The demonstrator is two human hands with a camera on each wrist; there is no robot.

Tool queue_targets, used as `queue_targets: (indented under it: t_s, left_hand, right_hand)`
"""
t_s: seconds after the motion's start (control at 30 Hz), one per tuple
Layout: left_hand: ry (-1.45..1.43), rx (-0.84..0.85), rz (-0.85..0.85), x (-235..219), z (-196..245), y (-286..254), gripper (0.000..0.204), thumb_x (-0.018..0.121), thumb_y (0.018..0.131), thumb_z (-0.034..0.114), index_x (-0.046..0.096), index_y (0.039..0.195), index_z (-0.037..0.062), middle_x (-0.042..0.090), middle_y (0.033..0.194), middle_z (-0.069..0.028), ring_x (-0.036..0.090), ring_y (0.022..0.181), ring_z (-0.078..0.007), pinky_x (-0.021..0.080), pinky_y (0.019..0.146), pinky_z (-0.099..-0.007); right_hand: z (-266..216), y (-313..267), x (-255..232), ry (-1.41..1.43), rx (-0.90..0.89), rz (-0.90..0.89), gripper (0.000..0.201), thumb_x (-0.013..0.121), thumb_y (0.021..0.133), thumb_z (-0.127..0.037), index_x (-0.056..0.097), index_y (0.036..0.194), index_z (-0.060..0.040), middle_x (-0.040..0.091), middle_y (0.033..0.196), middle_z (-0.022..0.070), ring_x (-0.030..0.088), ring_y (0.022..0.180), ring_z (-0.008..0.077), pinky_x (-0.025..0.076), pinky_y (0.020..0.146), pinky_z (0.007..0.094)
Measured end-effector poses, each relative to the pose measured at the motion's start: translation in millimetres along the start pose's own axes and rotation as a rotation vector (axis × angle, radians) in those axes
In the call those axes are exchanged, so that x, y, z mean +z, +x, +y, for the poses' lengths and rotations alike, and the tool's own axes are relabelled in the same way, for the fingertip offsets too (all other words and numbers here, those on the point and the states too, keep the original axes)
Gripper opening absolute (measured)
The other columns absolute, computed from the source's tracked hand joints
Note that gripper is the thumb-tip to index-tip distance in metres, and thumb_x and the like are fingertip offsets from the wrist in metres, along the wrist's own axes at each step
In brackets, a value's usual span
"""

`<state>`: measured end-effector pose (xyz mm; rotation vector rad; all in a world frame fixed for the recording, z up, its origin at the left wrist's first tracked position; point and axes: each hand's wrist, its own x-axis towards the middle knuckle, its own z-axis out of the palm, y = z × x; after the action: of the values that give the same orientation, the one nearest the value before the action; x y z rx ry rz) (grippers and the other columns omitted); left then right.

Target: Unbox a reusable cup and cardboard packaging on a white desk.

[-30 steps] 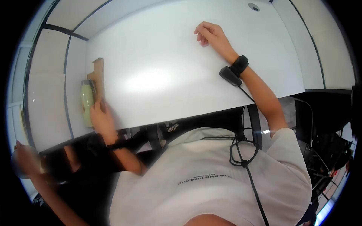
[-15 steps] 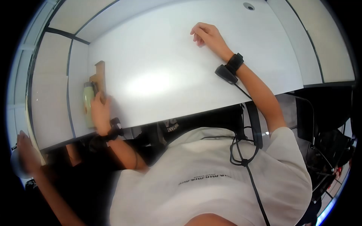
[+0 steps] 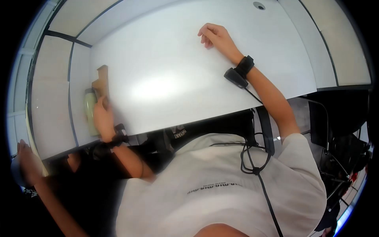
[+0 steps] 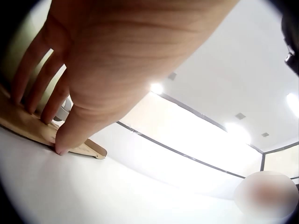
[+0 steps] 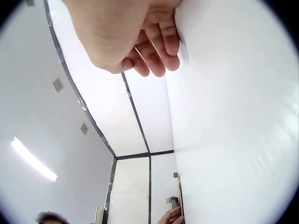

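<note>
At the left end of the white desk, my left hand (image 3: 103, 122) holds a brown board-like piece (image 3: 102, 81). The left wrist view has the thumb on the near side of the brown piece (image 4: 32, 126) and the fingers over its other side. A pale green bottle (image 3: 90, 108) with a grey top stands just beyond, between that hand and the side panel. Far from these, my right hand (image 3: 215, 34) rests on the desk toward the back, holding nothing. Its fingers (image 5: 152, 56) hang loosely curled in the right wrist view.
Pale panels (image 3: 51, 91) with dark frames border the white desk (image 3: 189, 79). A round cable hole (image 3: 259, 6) lies at the back right. At lower left, another person's arm (image 3: 57, 205) reaches in beside the desk. A black cable (image 3: 260, 193) runs over the shirt.
My left hand has shifted slightly farther along the brown piece. A dark item seen earlier between bottle and brown piece no longer shows in the head view. My right hand stays resting.
</note>
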<state>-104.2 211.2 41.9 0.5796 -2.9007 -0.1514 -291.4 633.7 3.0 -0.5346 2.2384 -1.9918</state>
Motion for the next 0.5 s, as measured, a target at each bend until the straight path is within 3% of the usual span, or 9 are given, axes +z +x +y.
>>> queue_targets:
  t_s: [0.2, 0.5]
  left_hand:
    - [0.056, 0.017, 0.014, 1, -2, -3, 0.036, 0.064, 0.092, 0.022, 0.062, 0.128, 0.0145, 0.065, 0.117, -0.0165, 0.062, 0.108, -0.0362, 0.049, 0.094, -0.042]
    - [0.07, 0.013, 0.025, 3, -2, 0, 0.035, 0.062, 0.093, 0.023, 0.062, 0.127, 0.0134, 0.065, 0.117, -0.0178, 0.062, 0.107, -0.0377, 0.05, 0.092, -0.0432]
  right_hand:
    - [2, 0, 0, -0.016, 0.002, -0.007, 0.028, 0.048, 0.099, -0.022, 0.065, 0.09, -0.0021, 0.062, 0.073, 0.0028, 0.059, 0.063, 0.0088, 0.05, 0.059, 0.0236]
    - [1, 3, -1, -0.042, 0.013, -0.013, 0.029, 0.046, 0.103, -0.024, 0.064, 0.092, -0.005, 0.062, 0.074, 0.0006, 0.057, 0.064, 0.0072, 0.046, 0.06, 0.0215]
